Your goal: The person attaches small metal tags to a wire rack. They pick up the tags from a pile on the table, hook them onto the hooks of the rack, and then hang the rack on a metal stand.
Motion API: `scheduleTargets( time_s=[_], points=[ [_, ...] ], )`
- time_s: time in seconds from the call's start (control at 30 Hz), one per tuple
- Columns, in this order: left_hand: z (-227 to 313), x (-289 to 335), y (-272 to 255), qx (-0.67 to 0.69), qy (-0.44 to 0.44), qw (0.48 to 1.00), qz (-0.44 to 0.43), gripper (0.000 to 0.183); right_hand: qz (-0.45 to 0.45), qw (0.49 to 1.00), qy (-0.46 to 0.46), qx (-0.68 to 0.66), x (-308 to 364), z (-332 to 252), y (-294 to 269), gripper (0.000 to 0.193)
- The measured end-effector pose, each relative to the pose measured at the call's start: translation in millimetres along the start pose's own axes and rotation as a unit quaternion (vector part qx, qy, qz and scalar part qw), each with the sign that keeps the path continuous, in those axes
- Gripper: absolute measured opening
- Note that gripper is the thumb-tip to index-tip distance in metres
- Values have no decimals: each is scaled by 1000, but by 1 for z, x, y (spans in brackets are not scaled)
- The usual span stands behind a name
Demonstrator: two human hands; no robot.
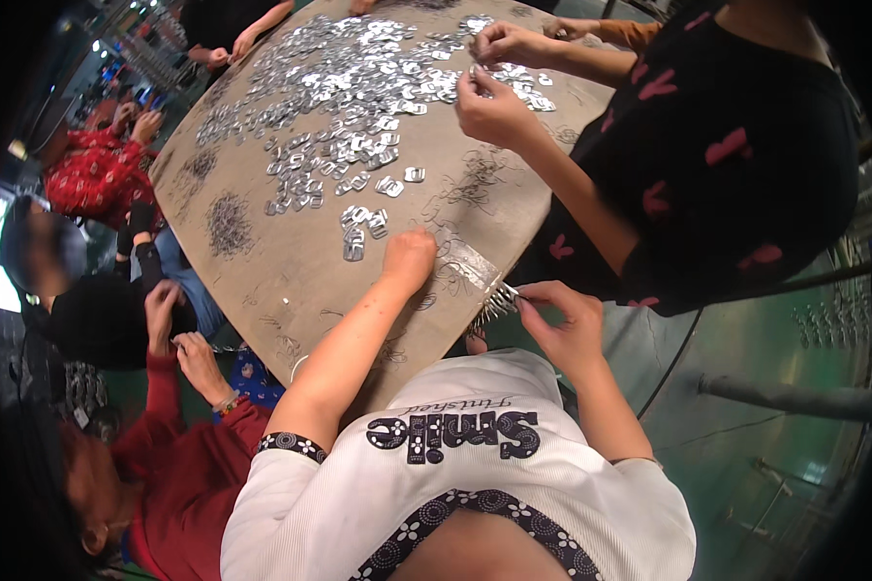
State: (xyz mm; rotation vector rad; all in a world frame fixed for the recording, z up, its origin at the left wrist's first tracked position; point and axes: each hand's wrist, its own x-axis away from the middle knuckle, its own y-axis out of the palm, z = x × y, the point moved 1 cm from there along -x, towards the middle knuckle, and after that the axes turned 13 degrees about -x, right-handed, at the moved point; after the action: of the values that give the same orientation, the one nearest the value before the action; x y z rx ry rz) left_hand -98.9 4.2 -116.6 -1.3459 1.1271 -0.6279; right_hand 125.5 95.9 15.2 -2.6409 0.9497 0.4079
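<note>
My left hand (412,259) rests on the table with its fingers curled under and pressed together. Whatever it may hold is hidden. Thin dark bent wires (452,278) lie right beside it, and small silvery metal plates with cut-outs (355,242) are just beyond. Off the table's right corner, my right hand (566,318) is closed, thumb against fingers, on a bunch of small shiny metal pieces (499,301). Their exact kind is too small to tell. A flat clear strip (472,263) lies at the table edge between my hands.
Many more metal plates (358,77) cover the far part of the brown table (358,310). A wire heap (230,225) lies on the left. A co-worker's hands (494,102) work at the right side; other people's hands (189,339) are at the left. A grey pipe (785,397) stands right.
</note>
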Motion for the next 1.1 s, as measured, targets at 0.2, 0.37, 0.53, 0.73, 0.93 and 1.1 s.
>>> scheduleTargets(
  time_s=[0.2,0.37,0.53,0.73,0.93,1.1],
  points=[
    [-5,-1,-35,162,-103,980,-48,6,29,999,30,-11,4,1,-4,13],
    [22,-3,-118,605,-147,774,-120,7,75,997,31,-11,4,7,-3,13],
    [42,2,-150,616,-18,787,-33,9,88,996,18,-11,2,6,2,13],
    [52,2,-148,582,2,813,-3,8,82,996,16,-17,7,0,6,16],
    [64,4,-163,533,12,844,63,11,92,996,-12,-20,15,-10,7,16],
    [76,8,-170,531,59,842,77,10,95,995,-17,-40,34,-13,-6,14]
  ],
)
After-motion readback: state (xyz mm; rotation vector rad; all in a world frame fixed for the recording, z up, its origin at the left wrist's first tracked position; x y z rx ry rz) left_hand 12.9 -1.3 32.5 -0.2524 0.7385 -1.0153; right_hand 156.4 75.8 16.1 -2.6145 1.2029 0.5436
